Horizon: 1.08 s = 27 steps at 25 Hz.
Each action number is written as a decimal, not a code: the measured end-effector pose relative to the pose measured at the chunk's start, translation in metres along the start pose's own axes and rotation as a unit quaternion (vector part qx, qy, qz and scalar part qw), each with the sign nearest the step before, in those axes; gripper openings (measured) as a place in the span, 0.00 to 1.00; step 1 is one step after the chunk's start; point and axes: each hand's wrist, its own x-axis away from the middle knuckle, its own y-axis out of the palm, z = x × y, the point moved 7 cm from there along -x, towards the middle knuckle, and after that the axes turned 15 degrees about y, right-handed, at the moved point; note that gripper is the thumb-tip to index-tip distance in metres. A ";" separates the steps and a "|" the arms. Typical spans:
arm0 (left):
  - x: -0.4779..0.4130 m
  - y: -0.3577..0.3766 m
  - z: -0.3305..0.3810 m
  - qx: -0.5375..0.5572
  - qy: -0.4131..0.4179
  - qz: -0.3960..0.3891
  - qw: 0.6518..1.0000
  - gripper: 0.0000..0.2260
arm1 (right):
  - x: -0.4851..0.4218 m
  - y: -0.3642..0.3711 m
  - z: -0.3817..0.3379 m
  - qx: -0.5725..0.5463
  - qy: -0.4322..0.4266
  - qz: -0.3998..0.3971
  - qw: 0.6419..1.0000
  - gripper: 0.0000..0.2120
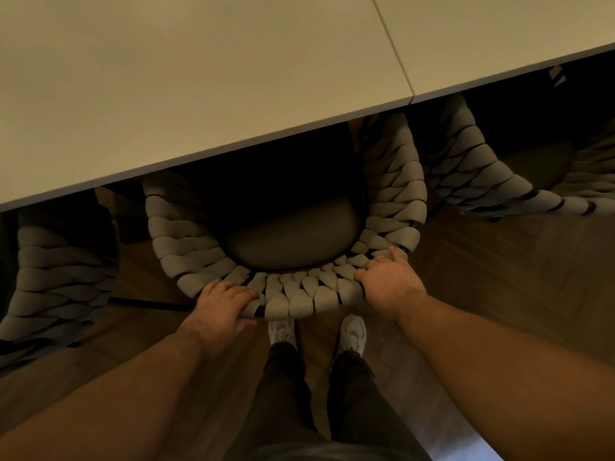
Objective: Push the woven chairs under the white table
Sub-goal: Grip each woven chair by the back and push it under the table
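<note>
A woven chair (pixel 299 294) with thick grey braided straps and a dark round seat cushion (pixel 286 237) stands right in front of me, its front half hidden under the white table (pixel 199 78). My left hand (pixel 223 304) grips the curved backrest rim at its left. My right hand (pixel 389 281) grips the same rim at its right. Two more woven chairs flank it: one at the left (pixel 56 277) and one at the right (pixel 482 171), both partly under the table edge.
The table top fills the upper half of the view, with a seam (pixel 392 44) running across it. Wooden floor (pixel 499 277) lies below. My legs and white shoes (pixel 352 334) stand just behind the middle chair.
</note>
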 end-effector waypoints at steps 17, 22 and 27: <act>0.001 -0.025 -0.006 -0.057 -0.009 -0.061 0.996 0.25 | 0.009 -0.007 -0.009 -0.035 0.004 0.019 0.999 0.21; 0.007 -0.017 -0.014 -0.017 -0.040 -0.059 0.997 0.27 | 0.005 -0.009 -0.019 -0.034 0.004 -0.001 0.999 0.20; -0.001 -0.013 -0.012 -0.009 -0.055 -0.043 0.997 0.27 | 0.000 -0.014 -0.010 -0.001 0.019 -0.018 1.000 0.18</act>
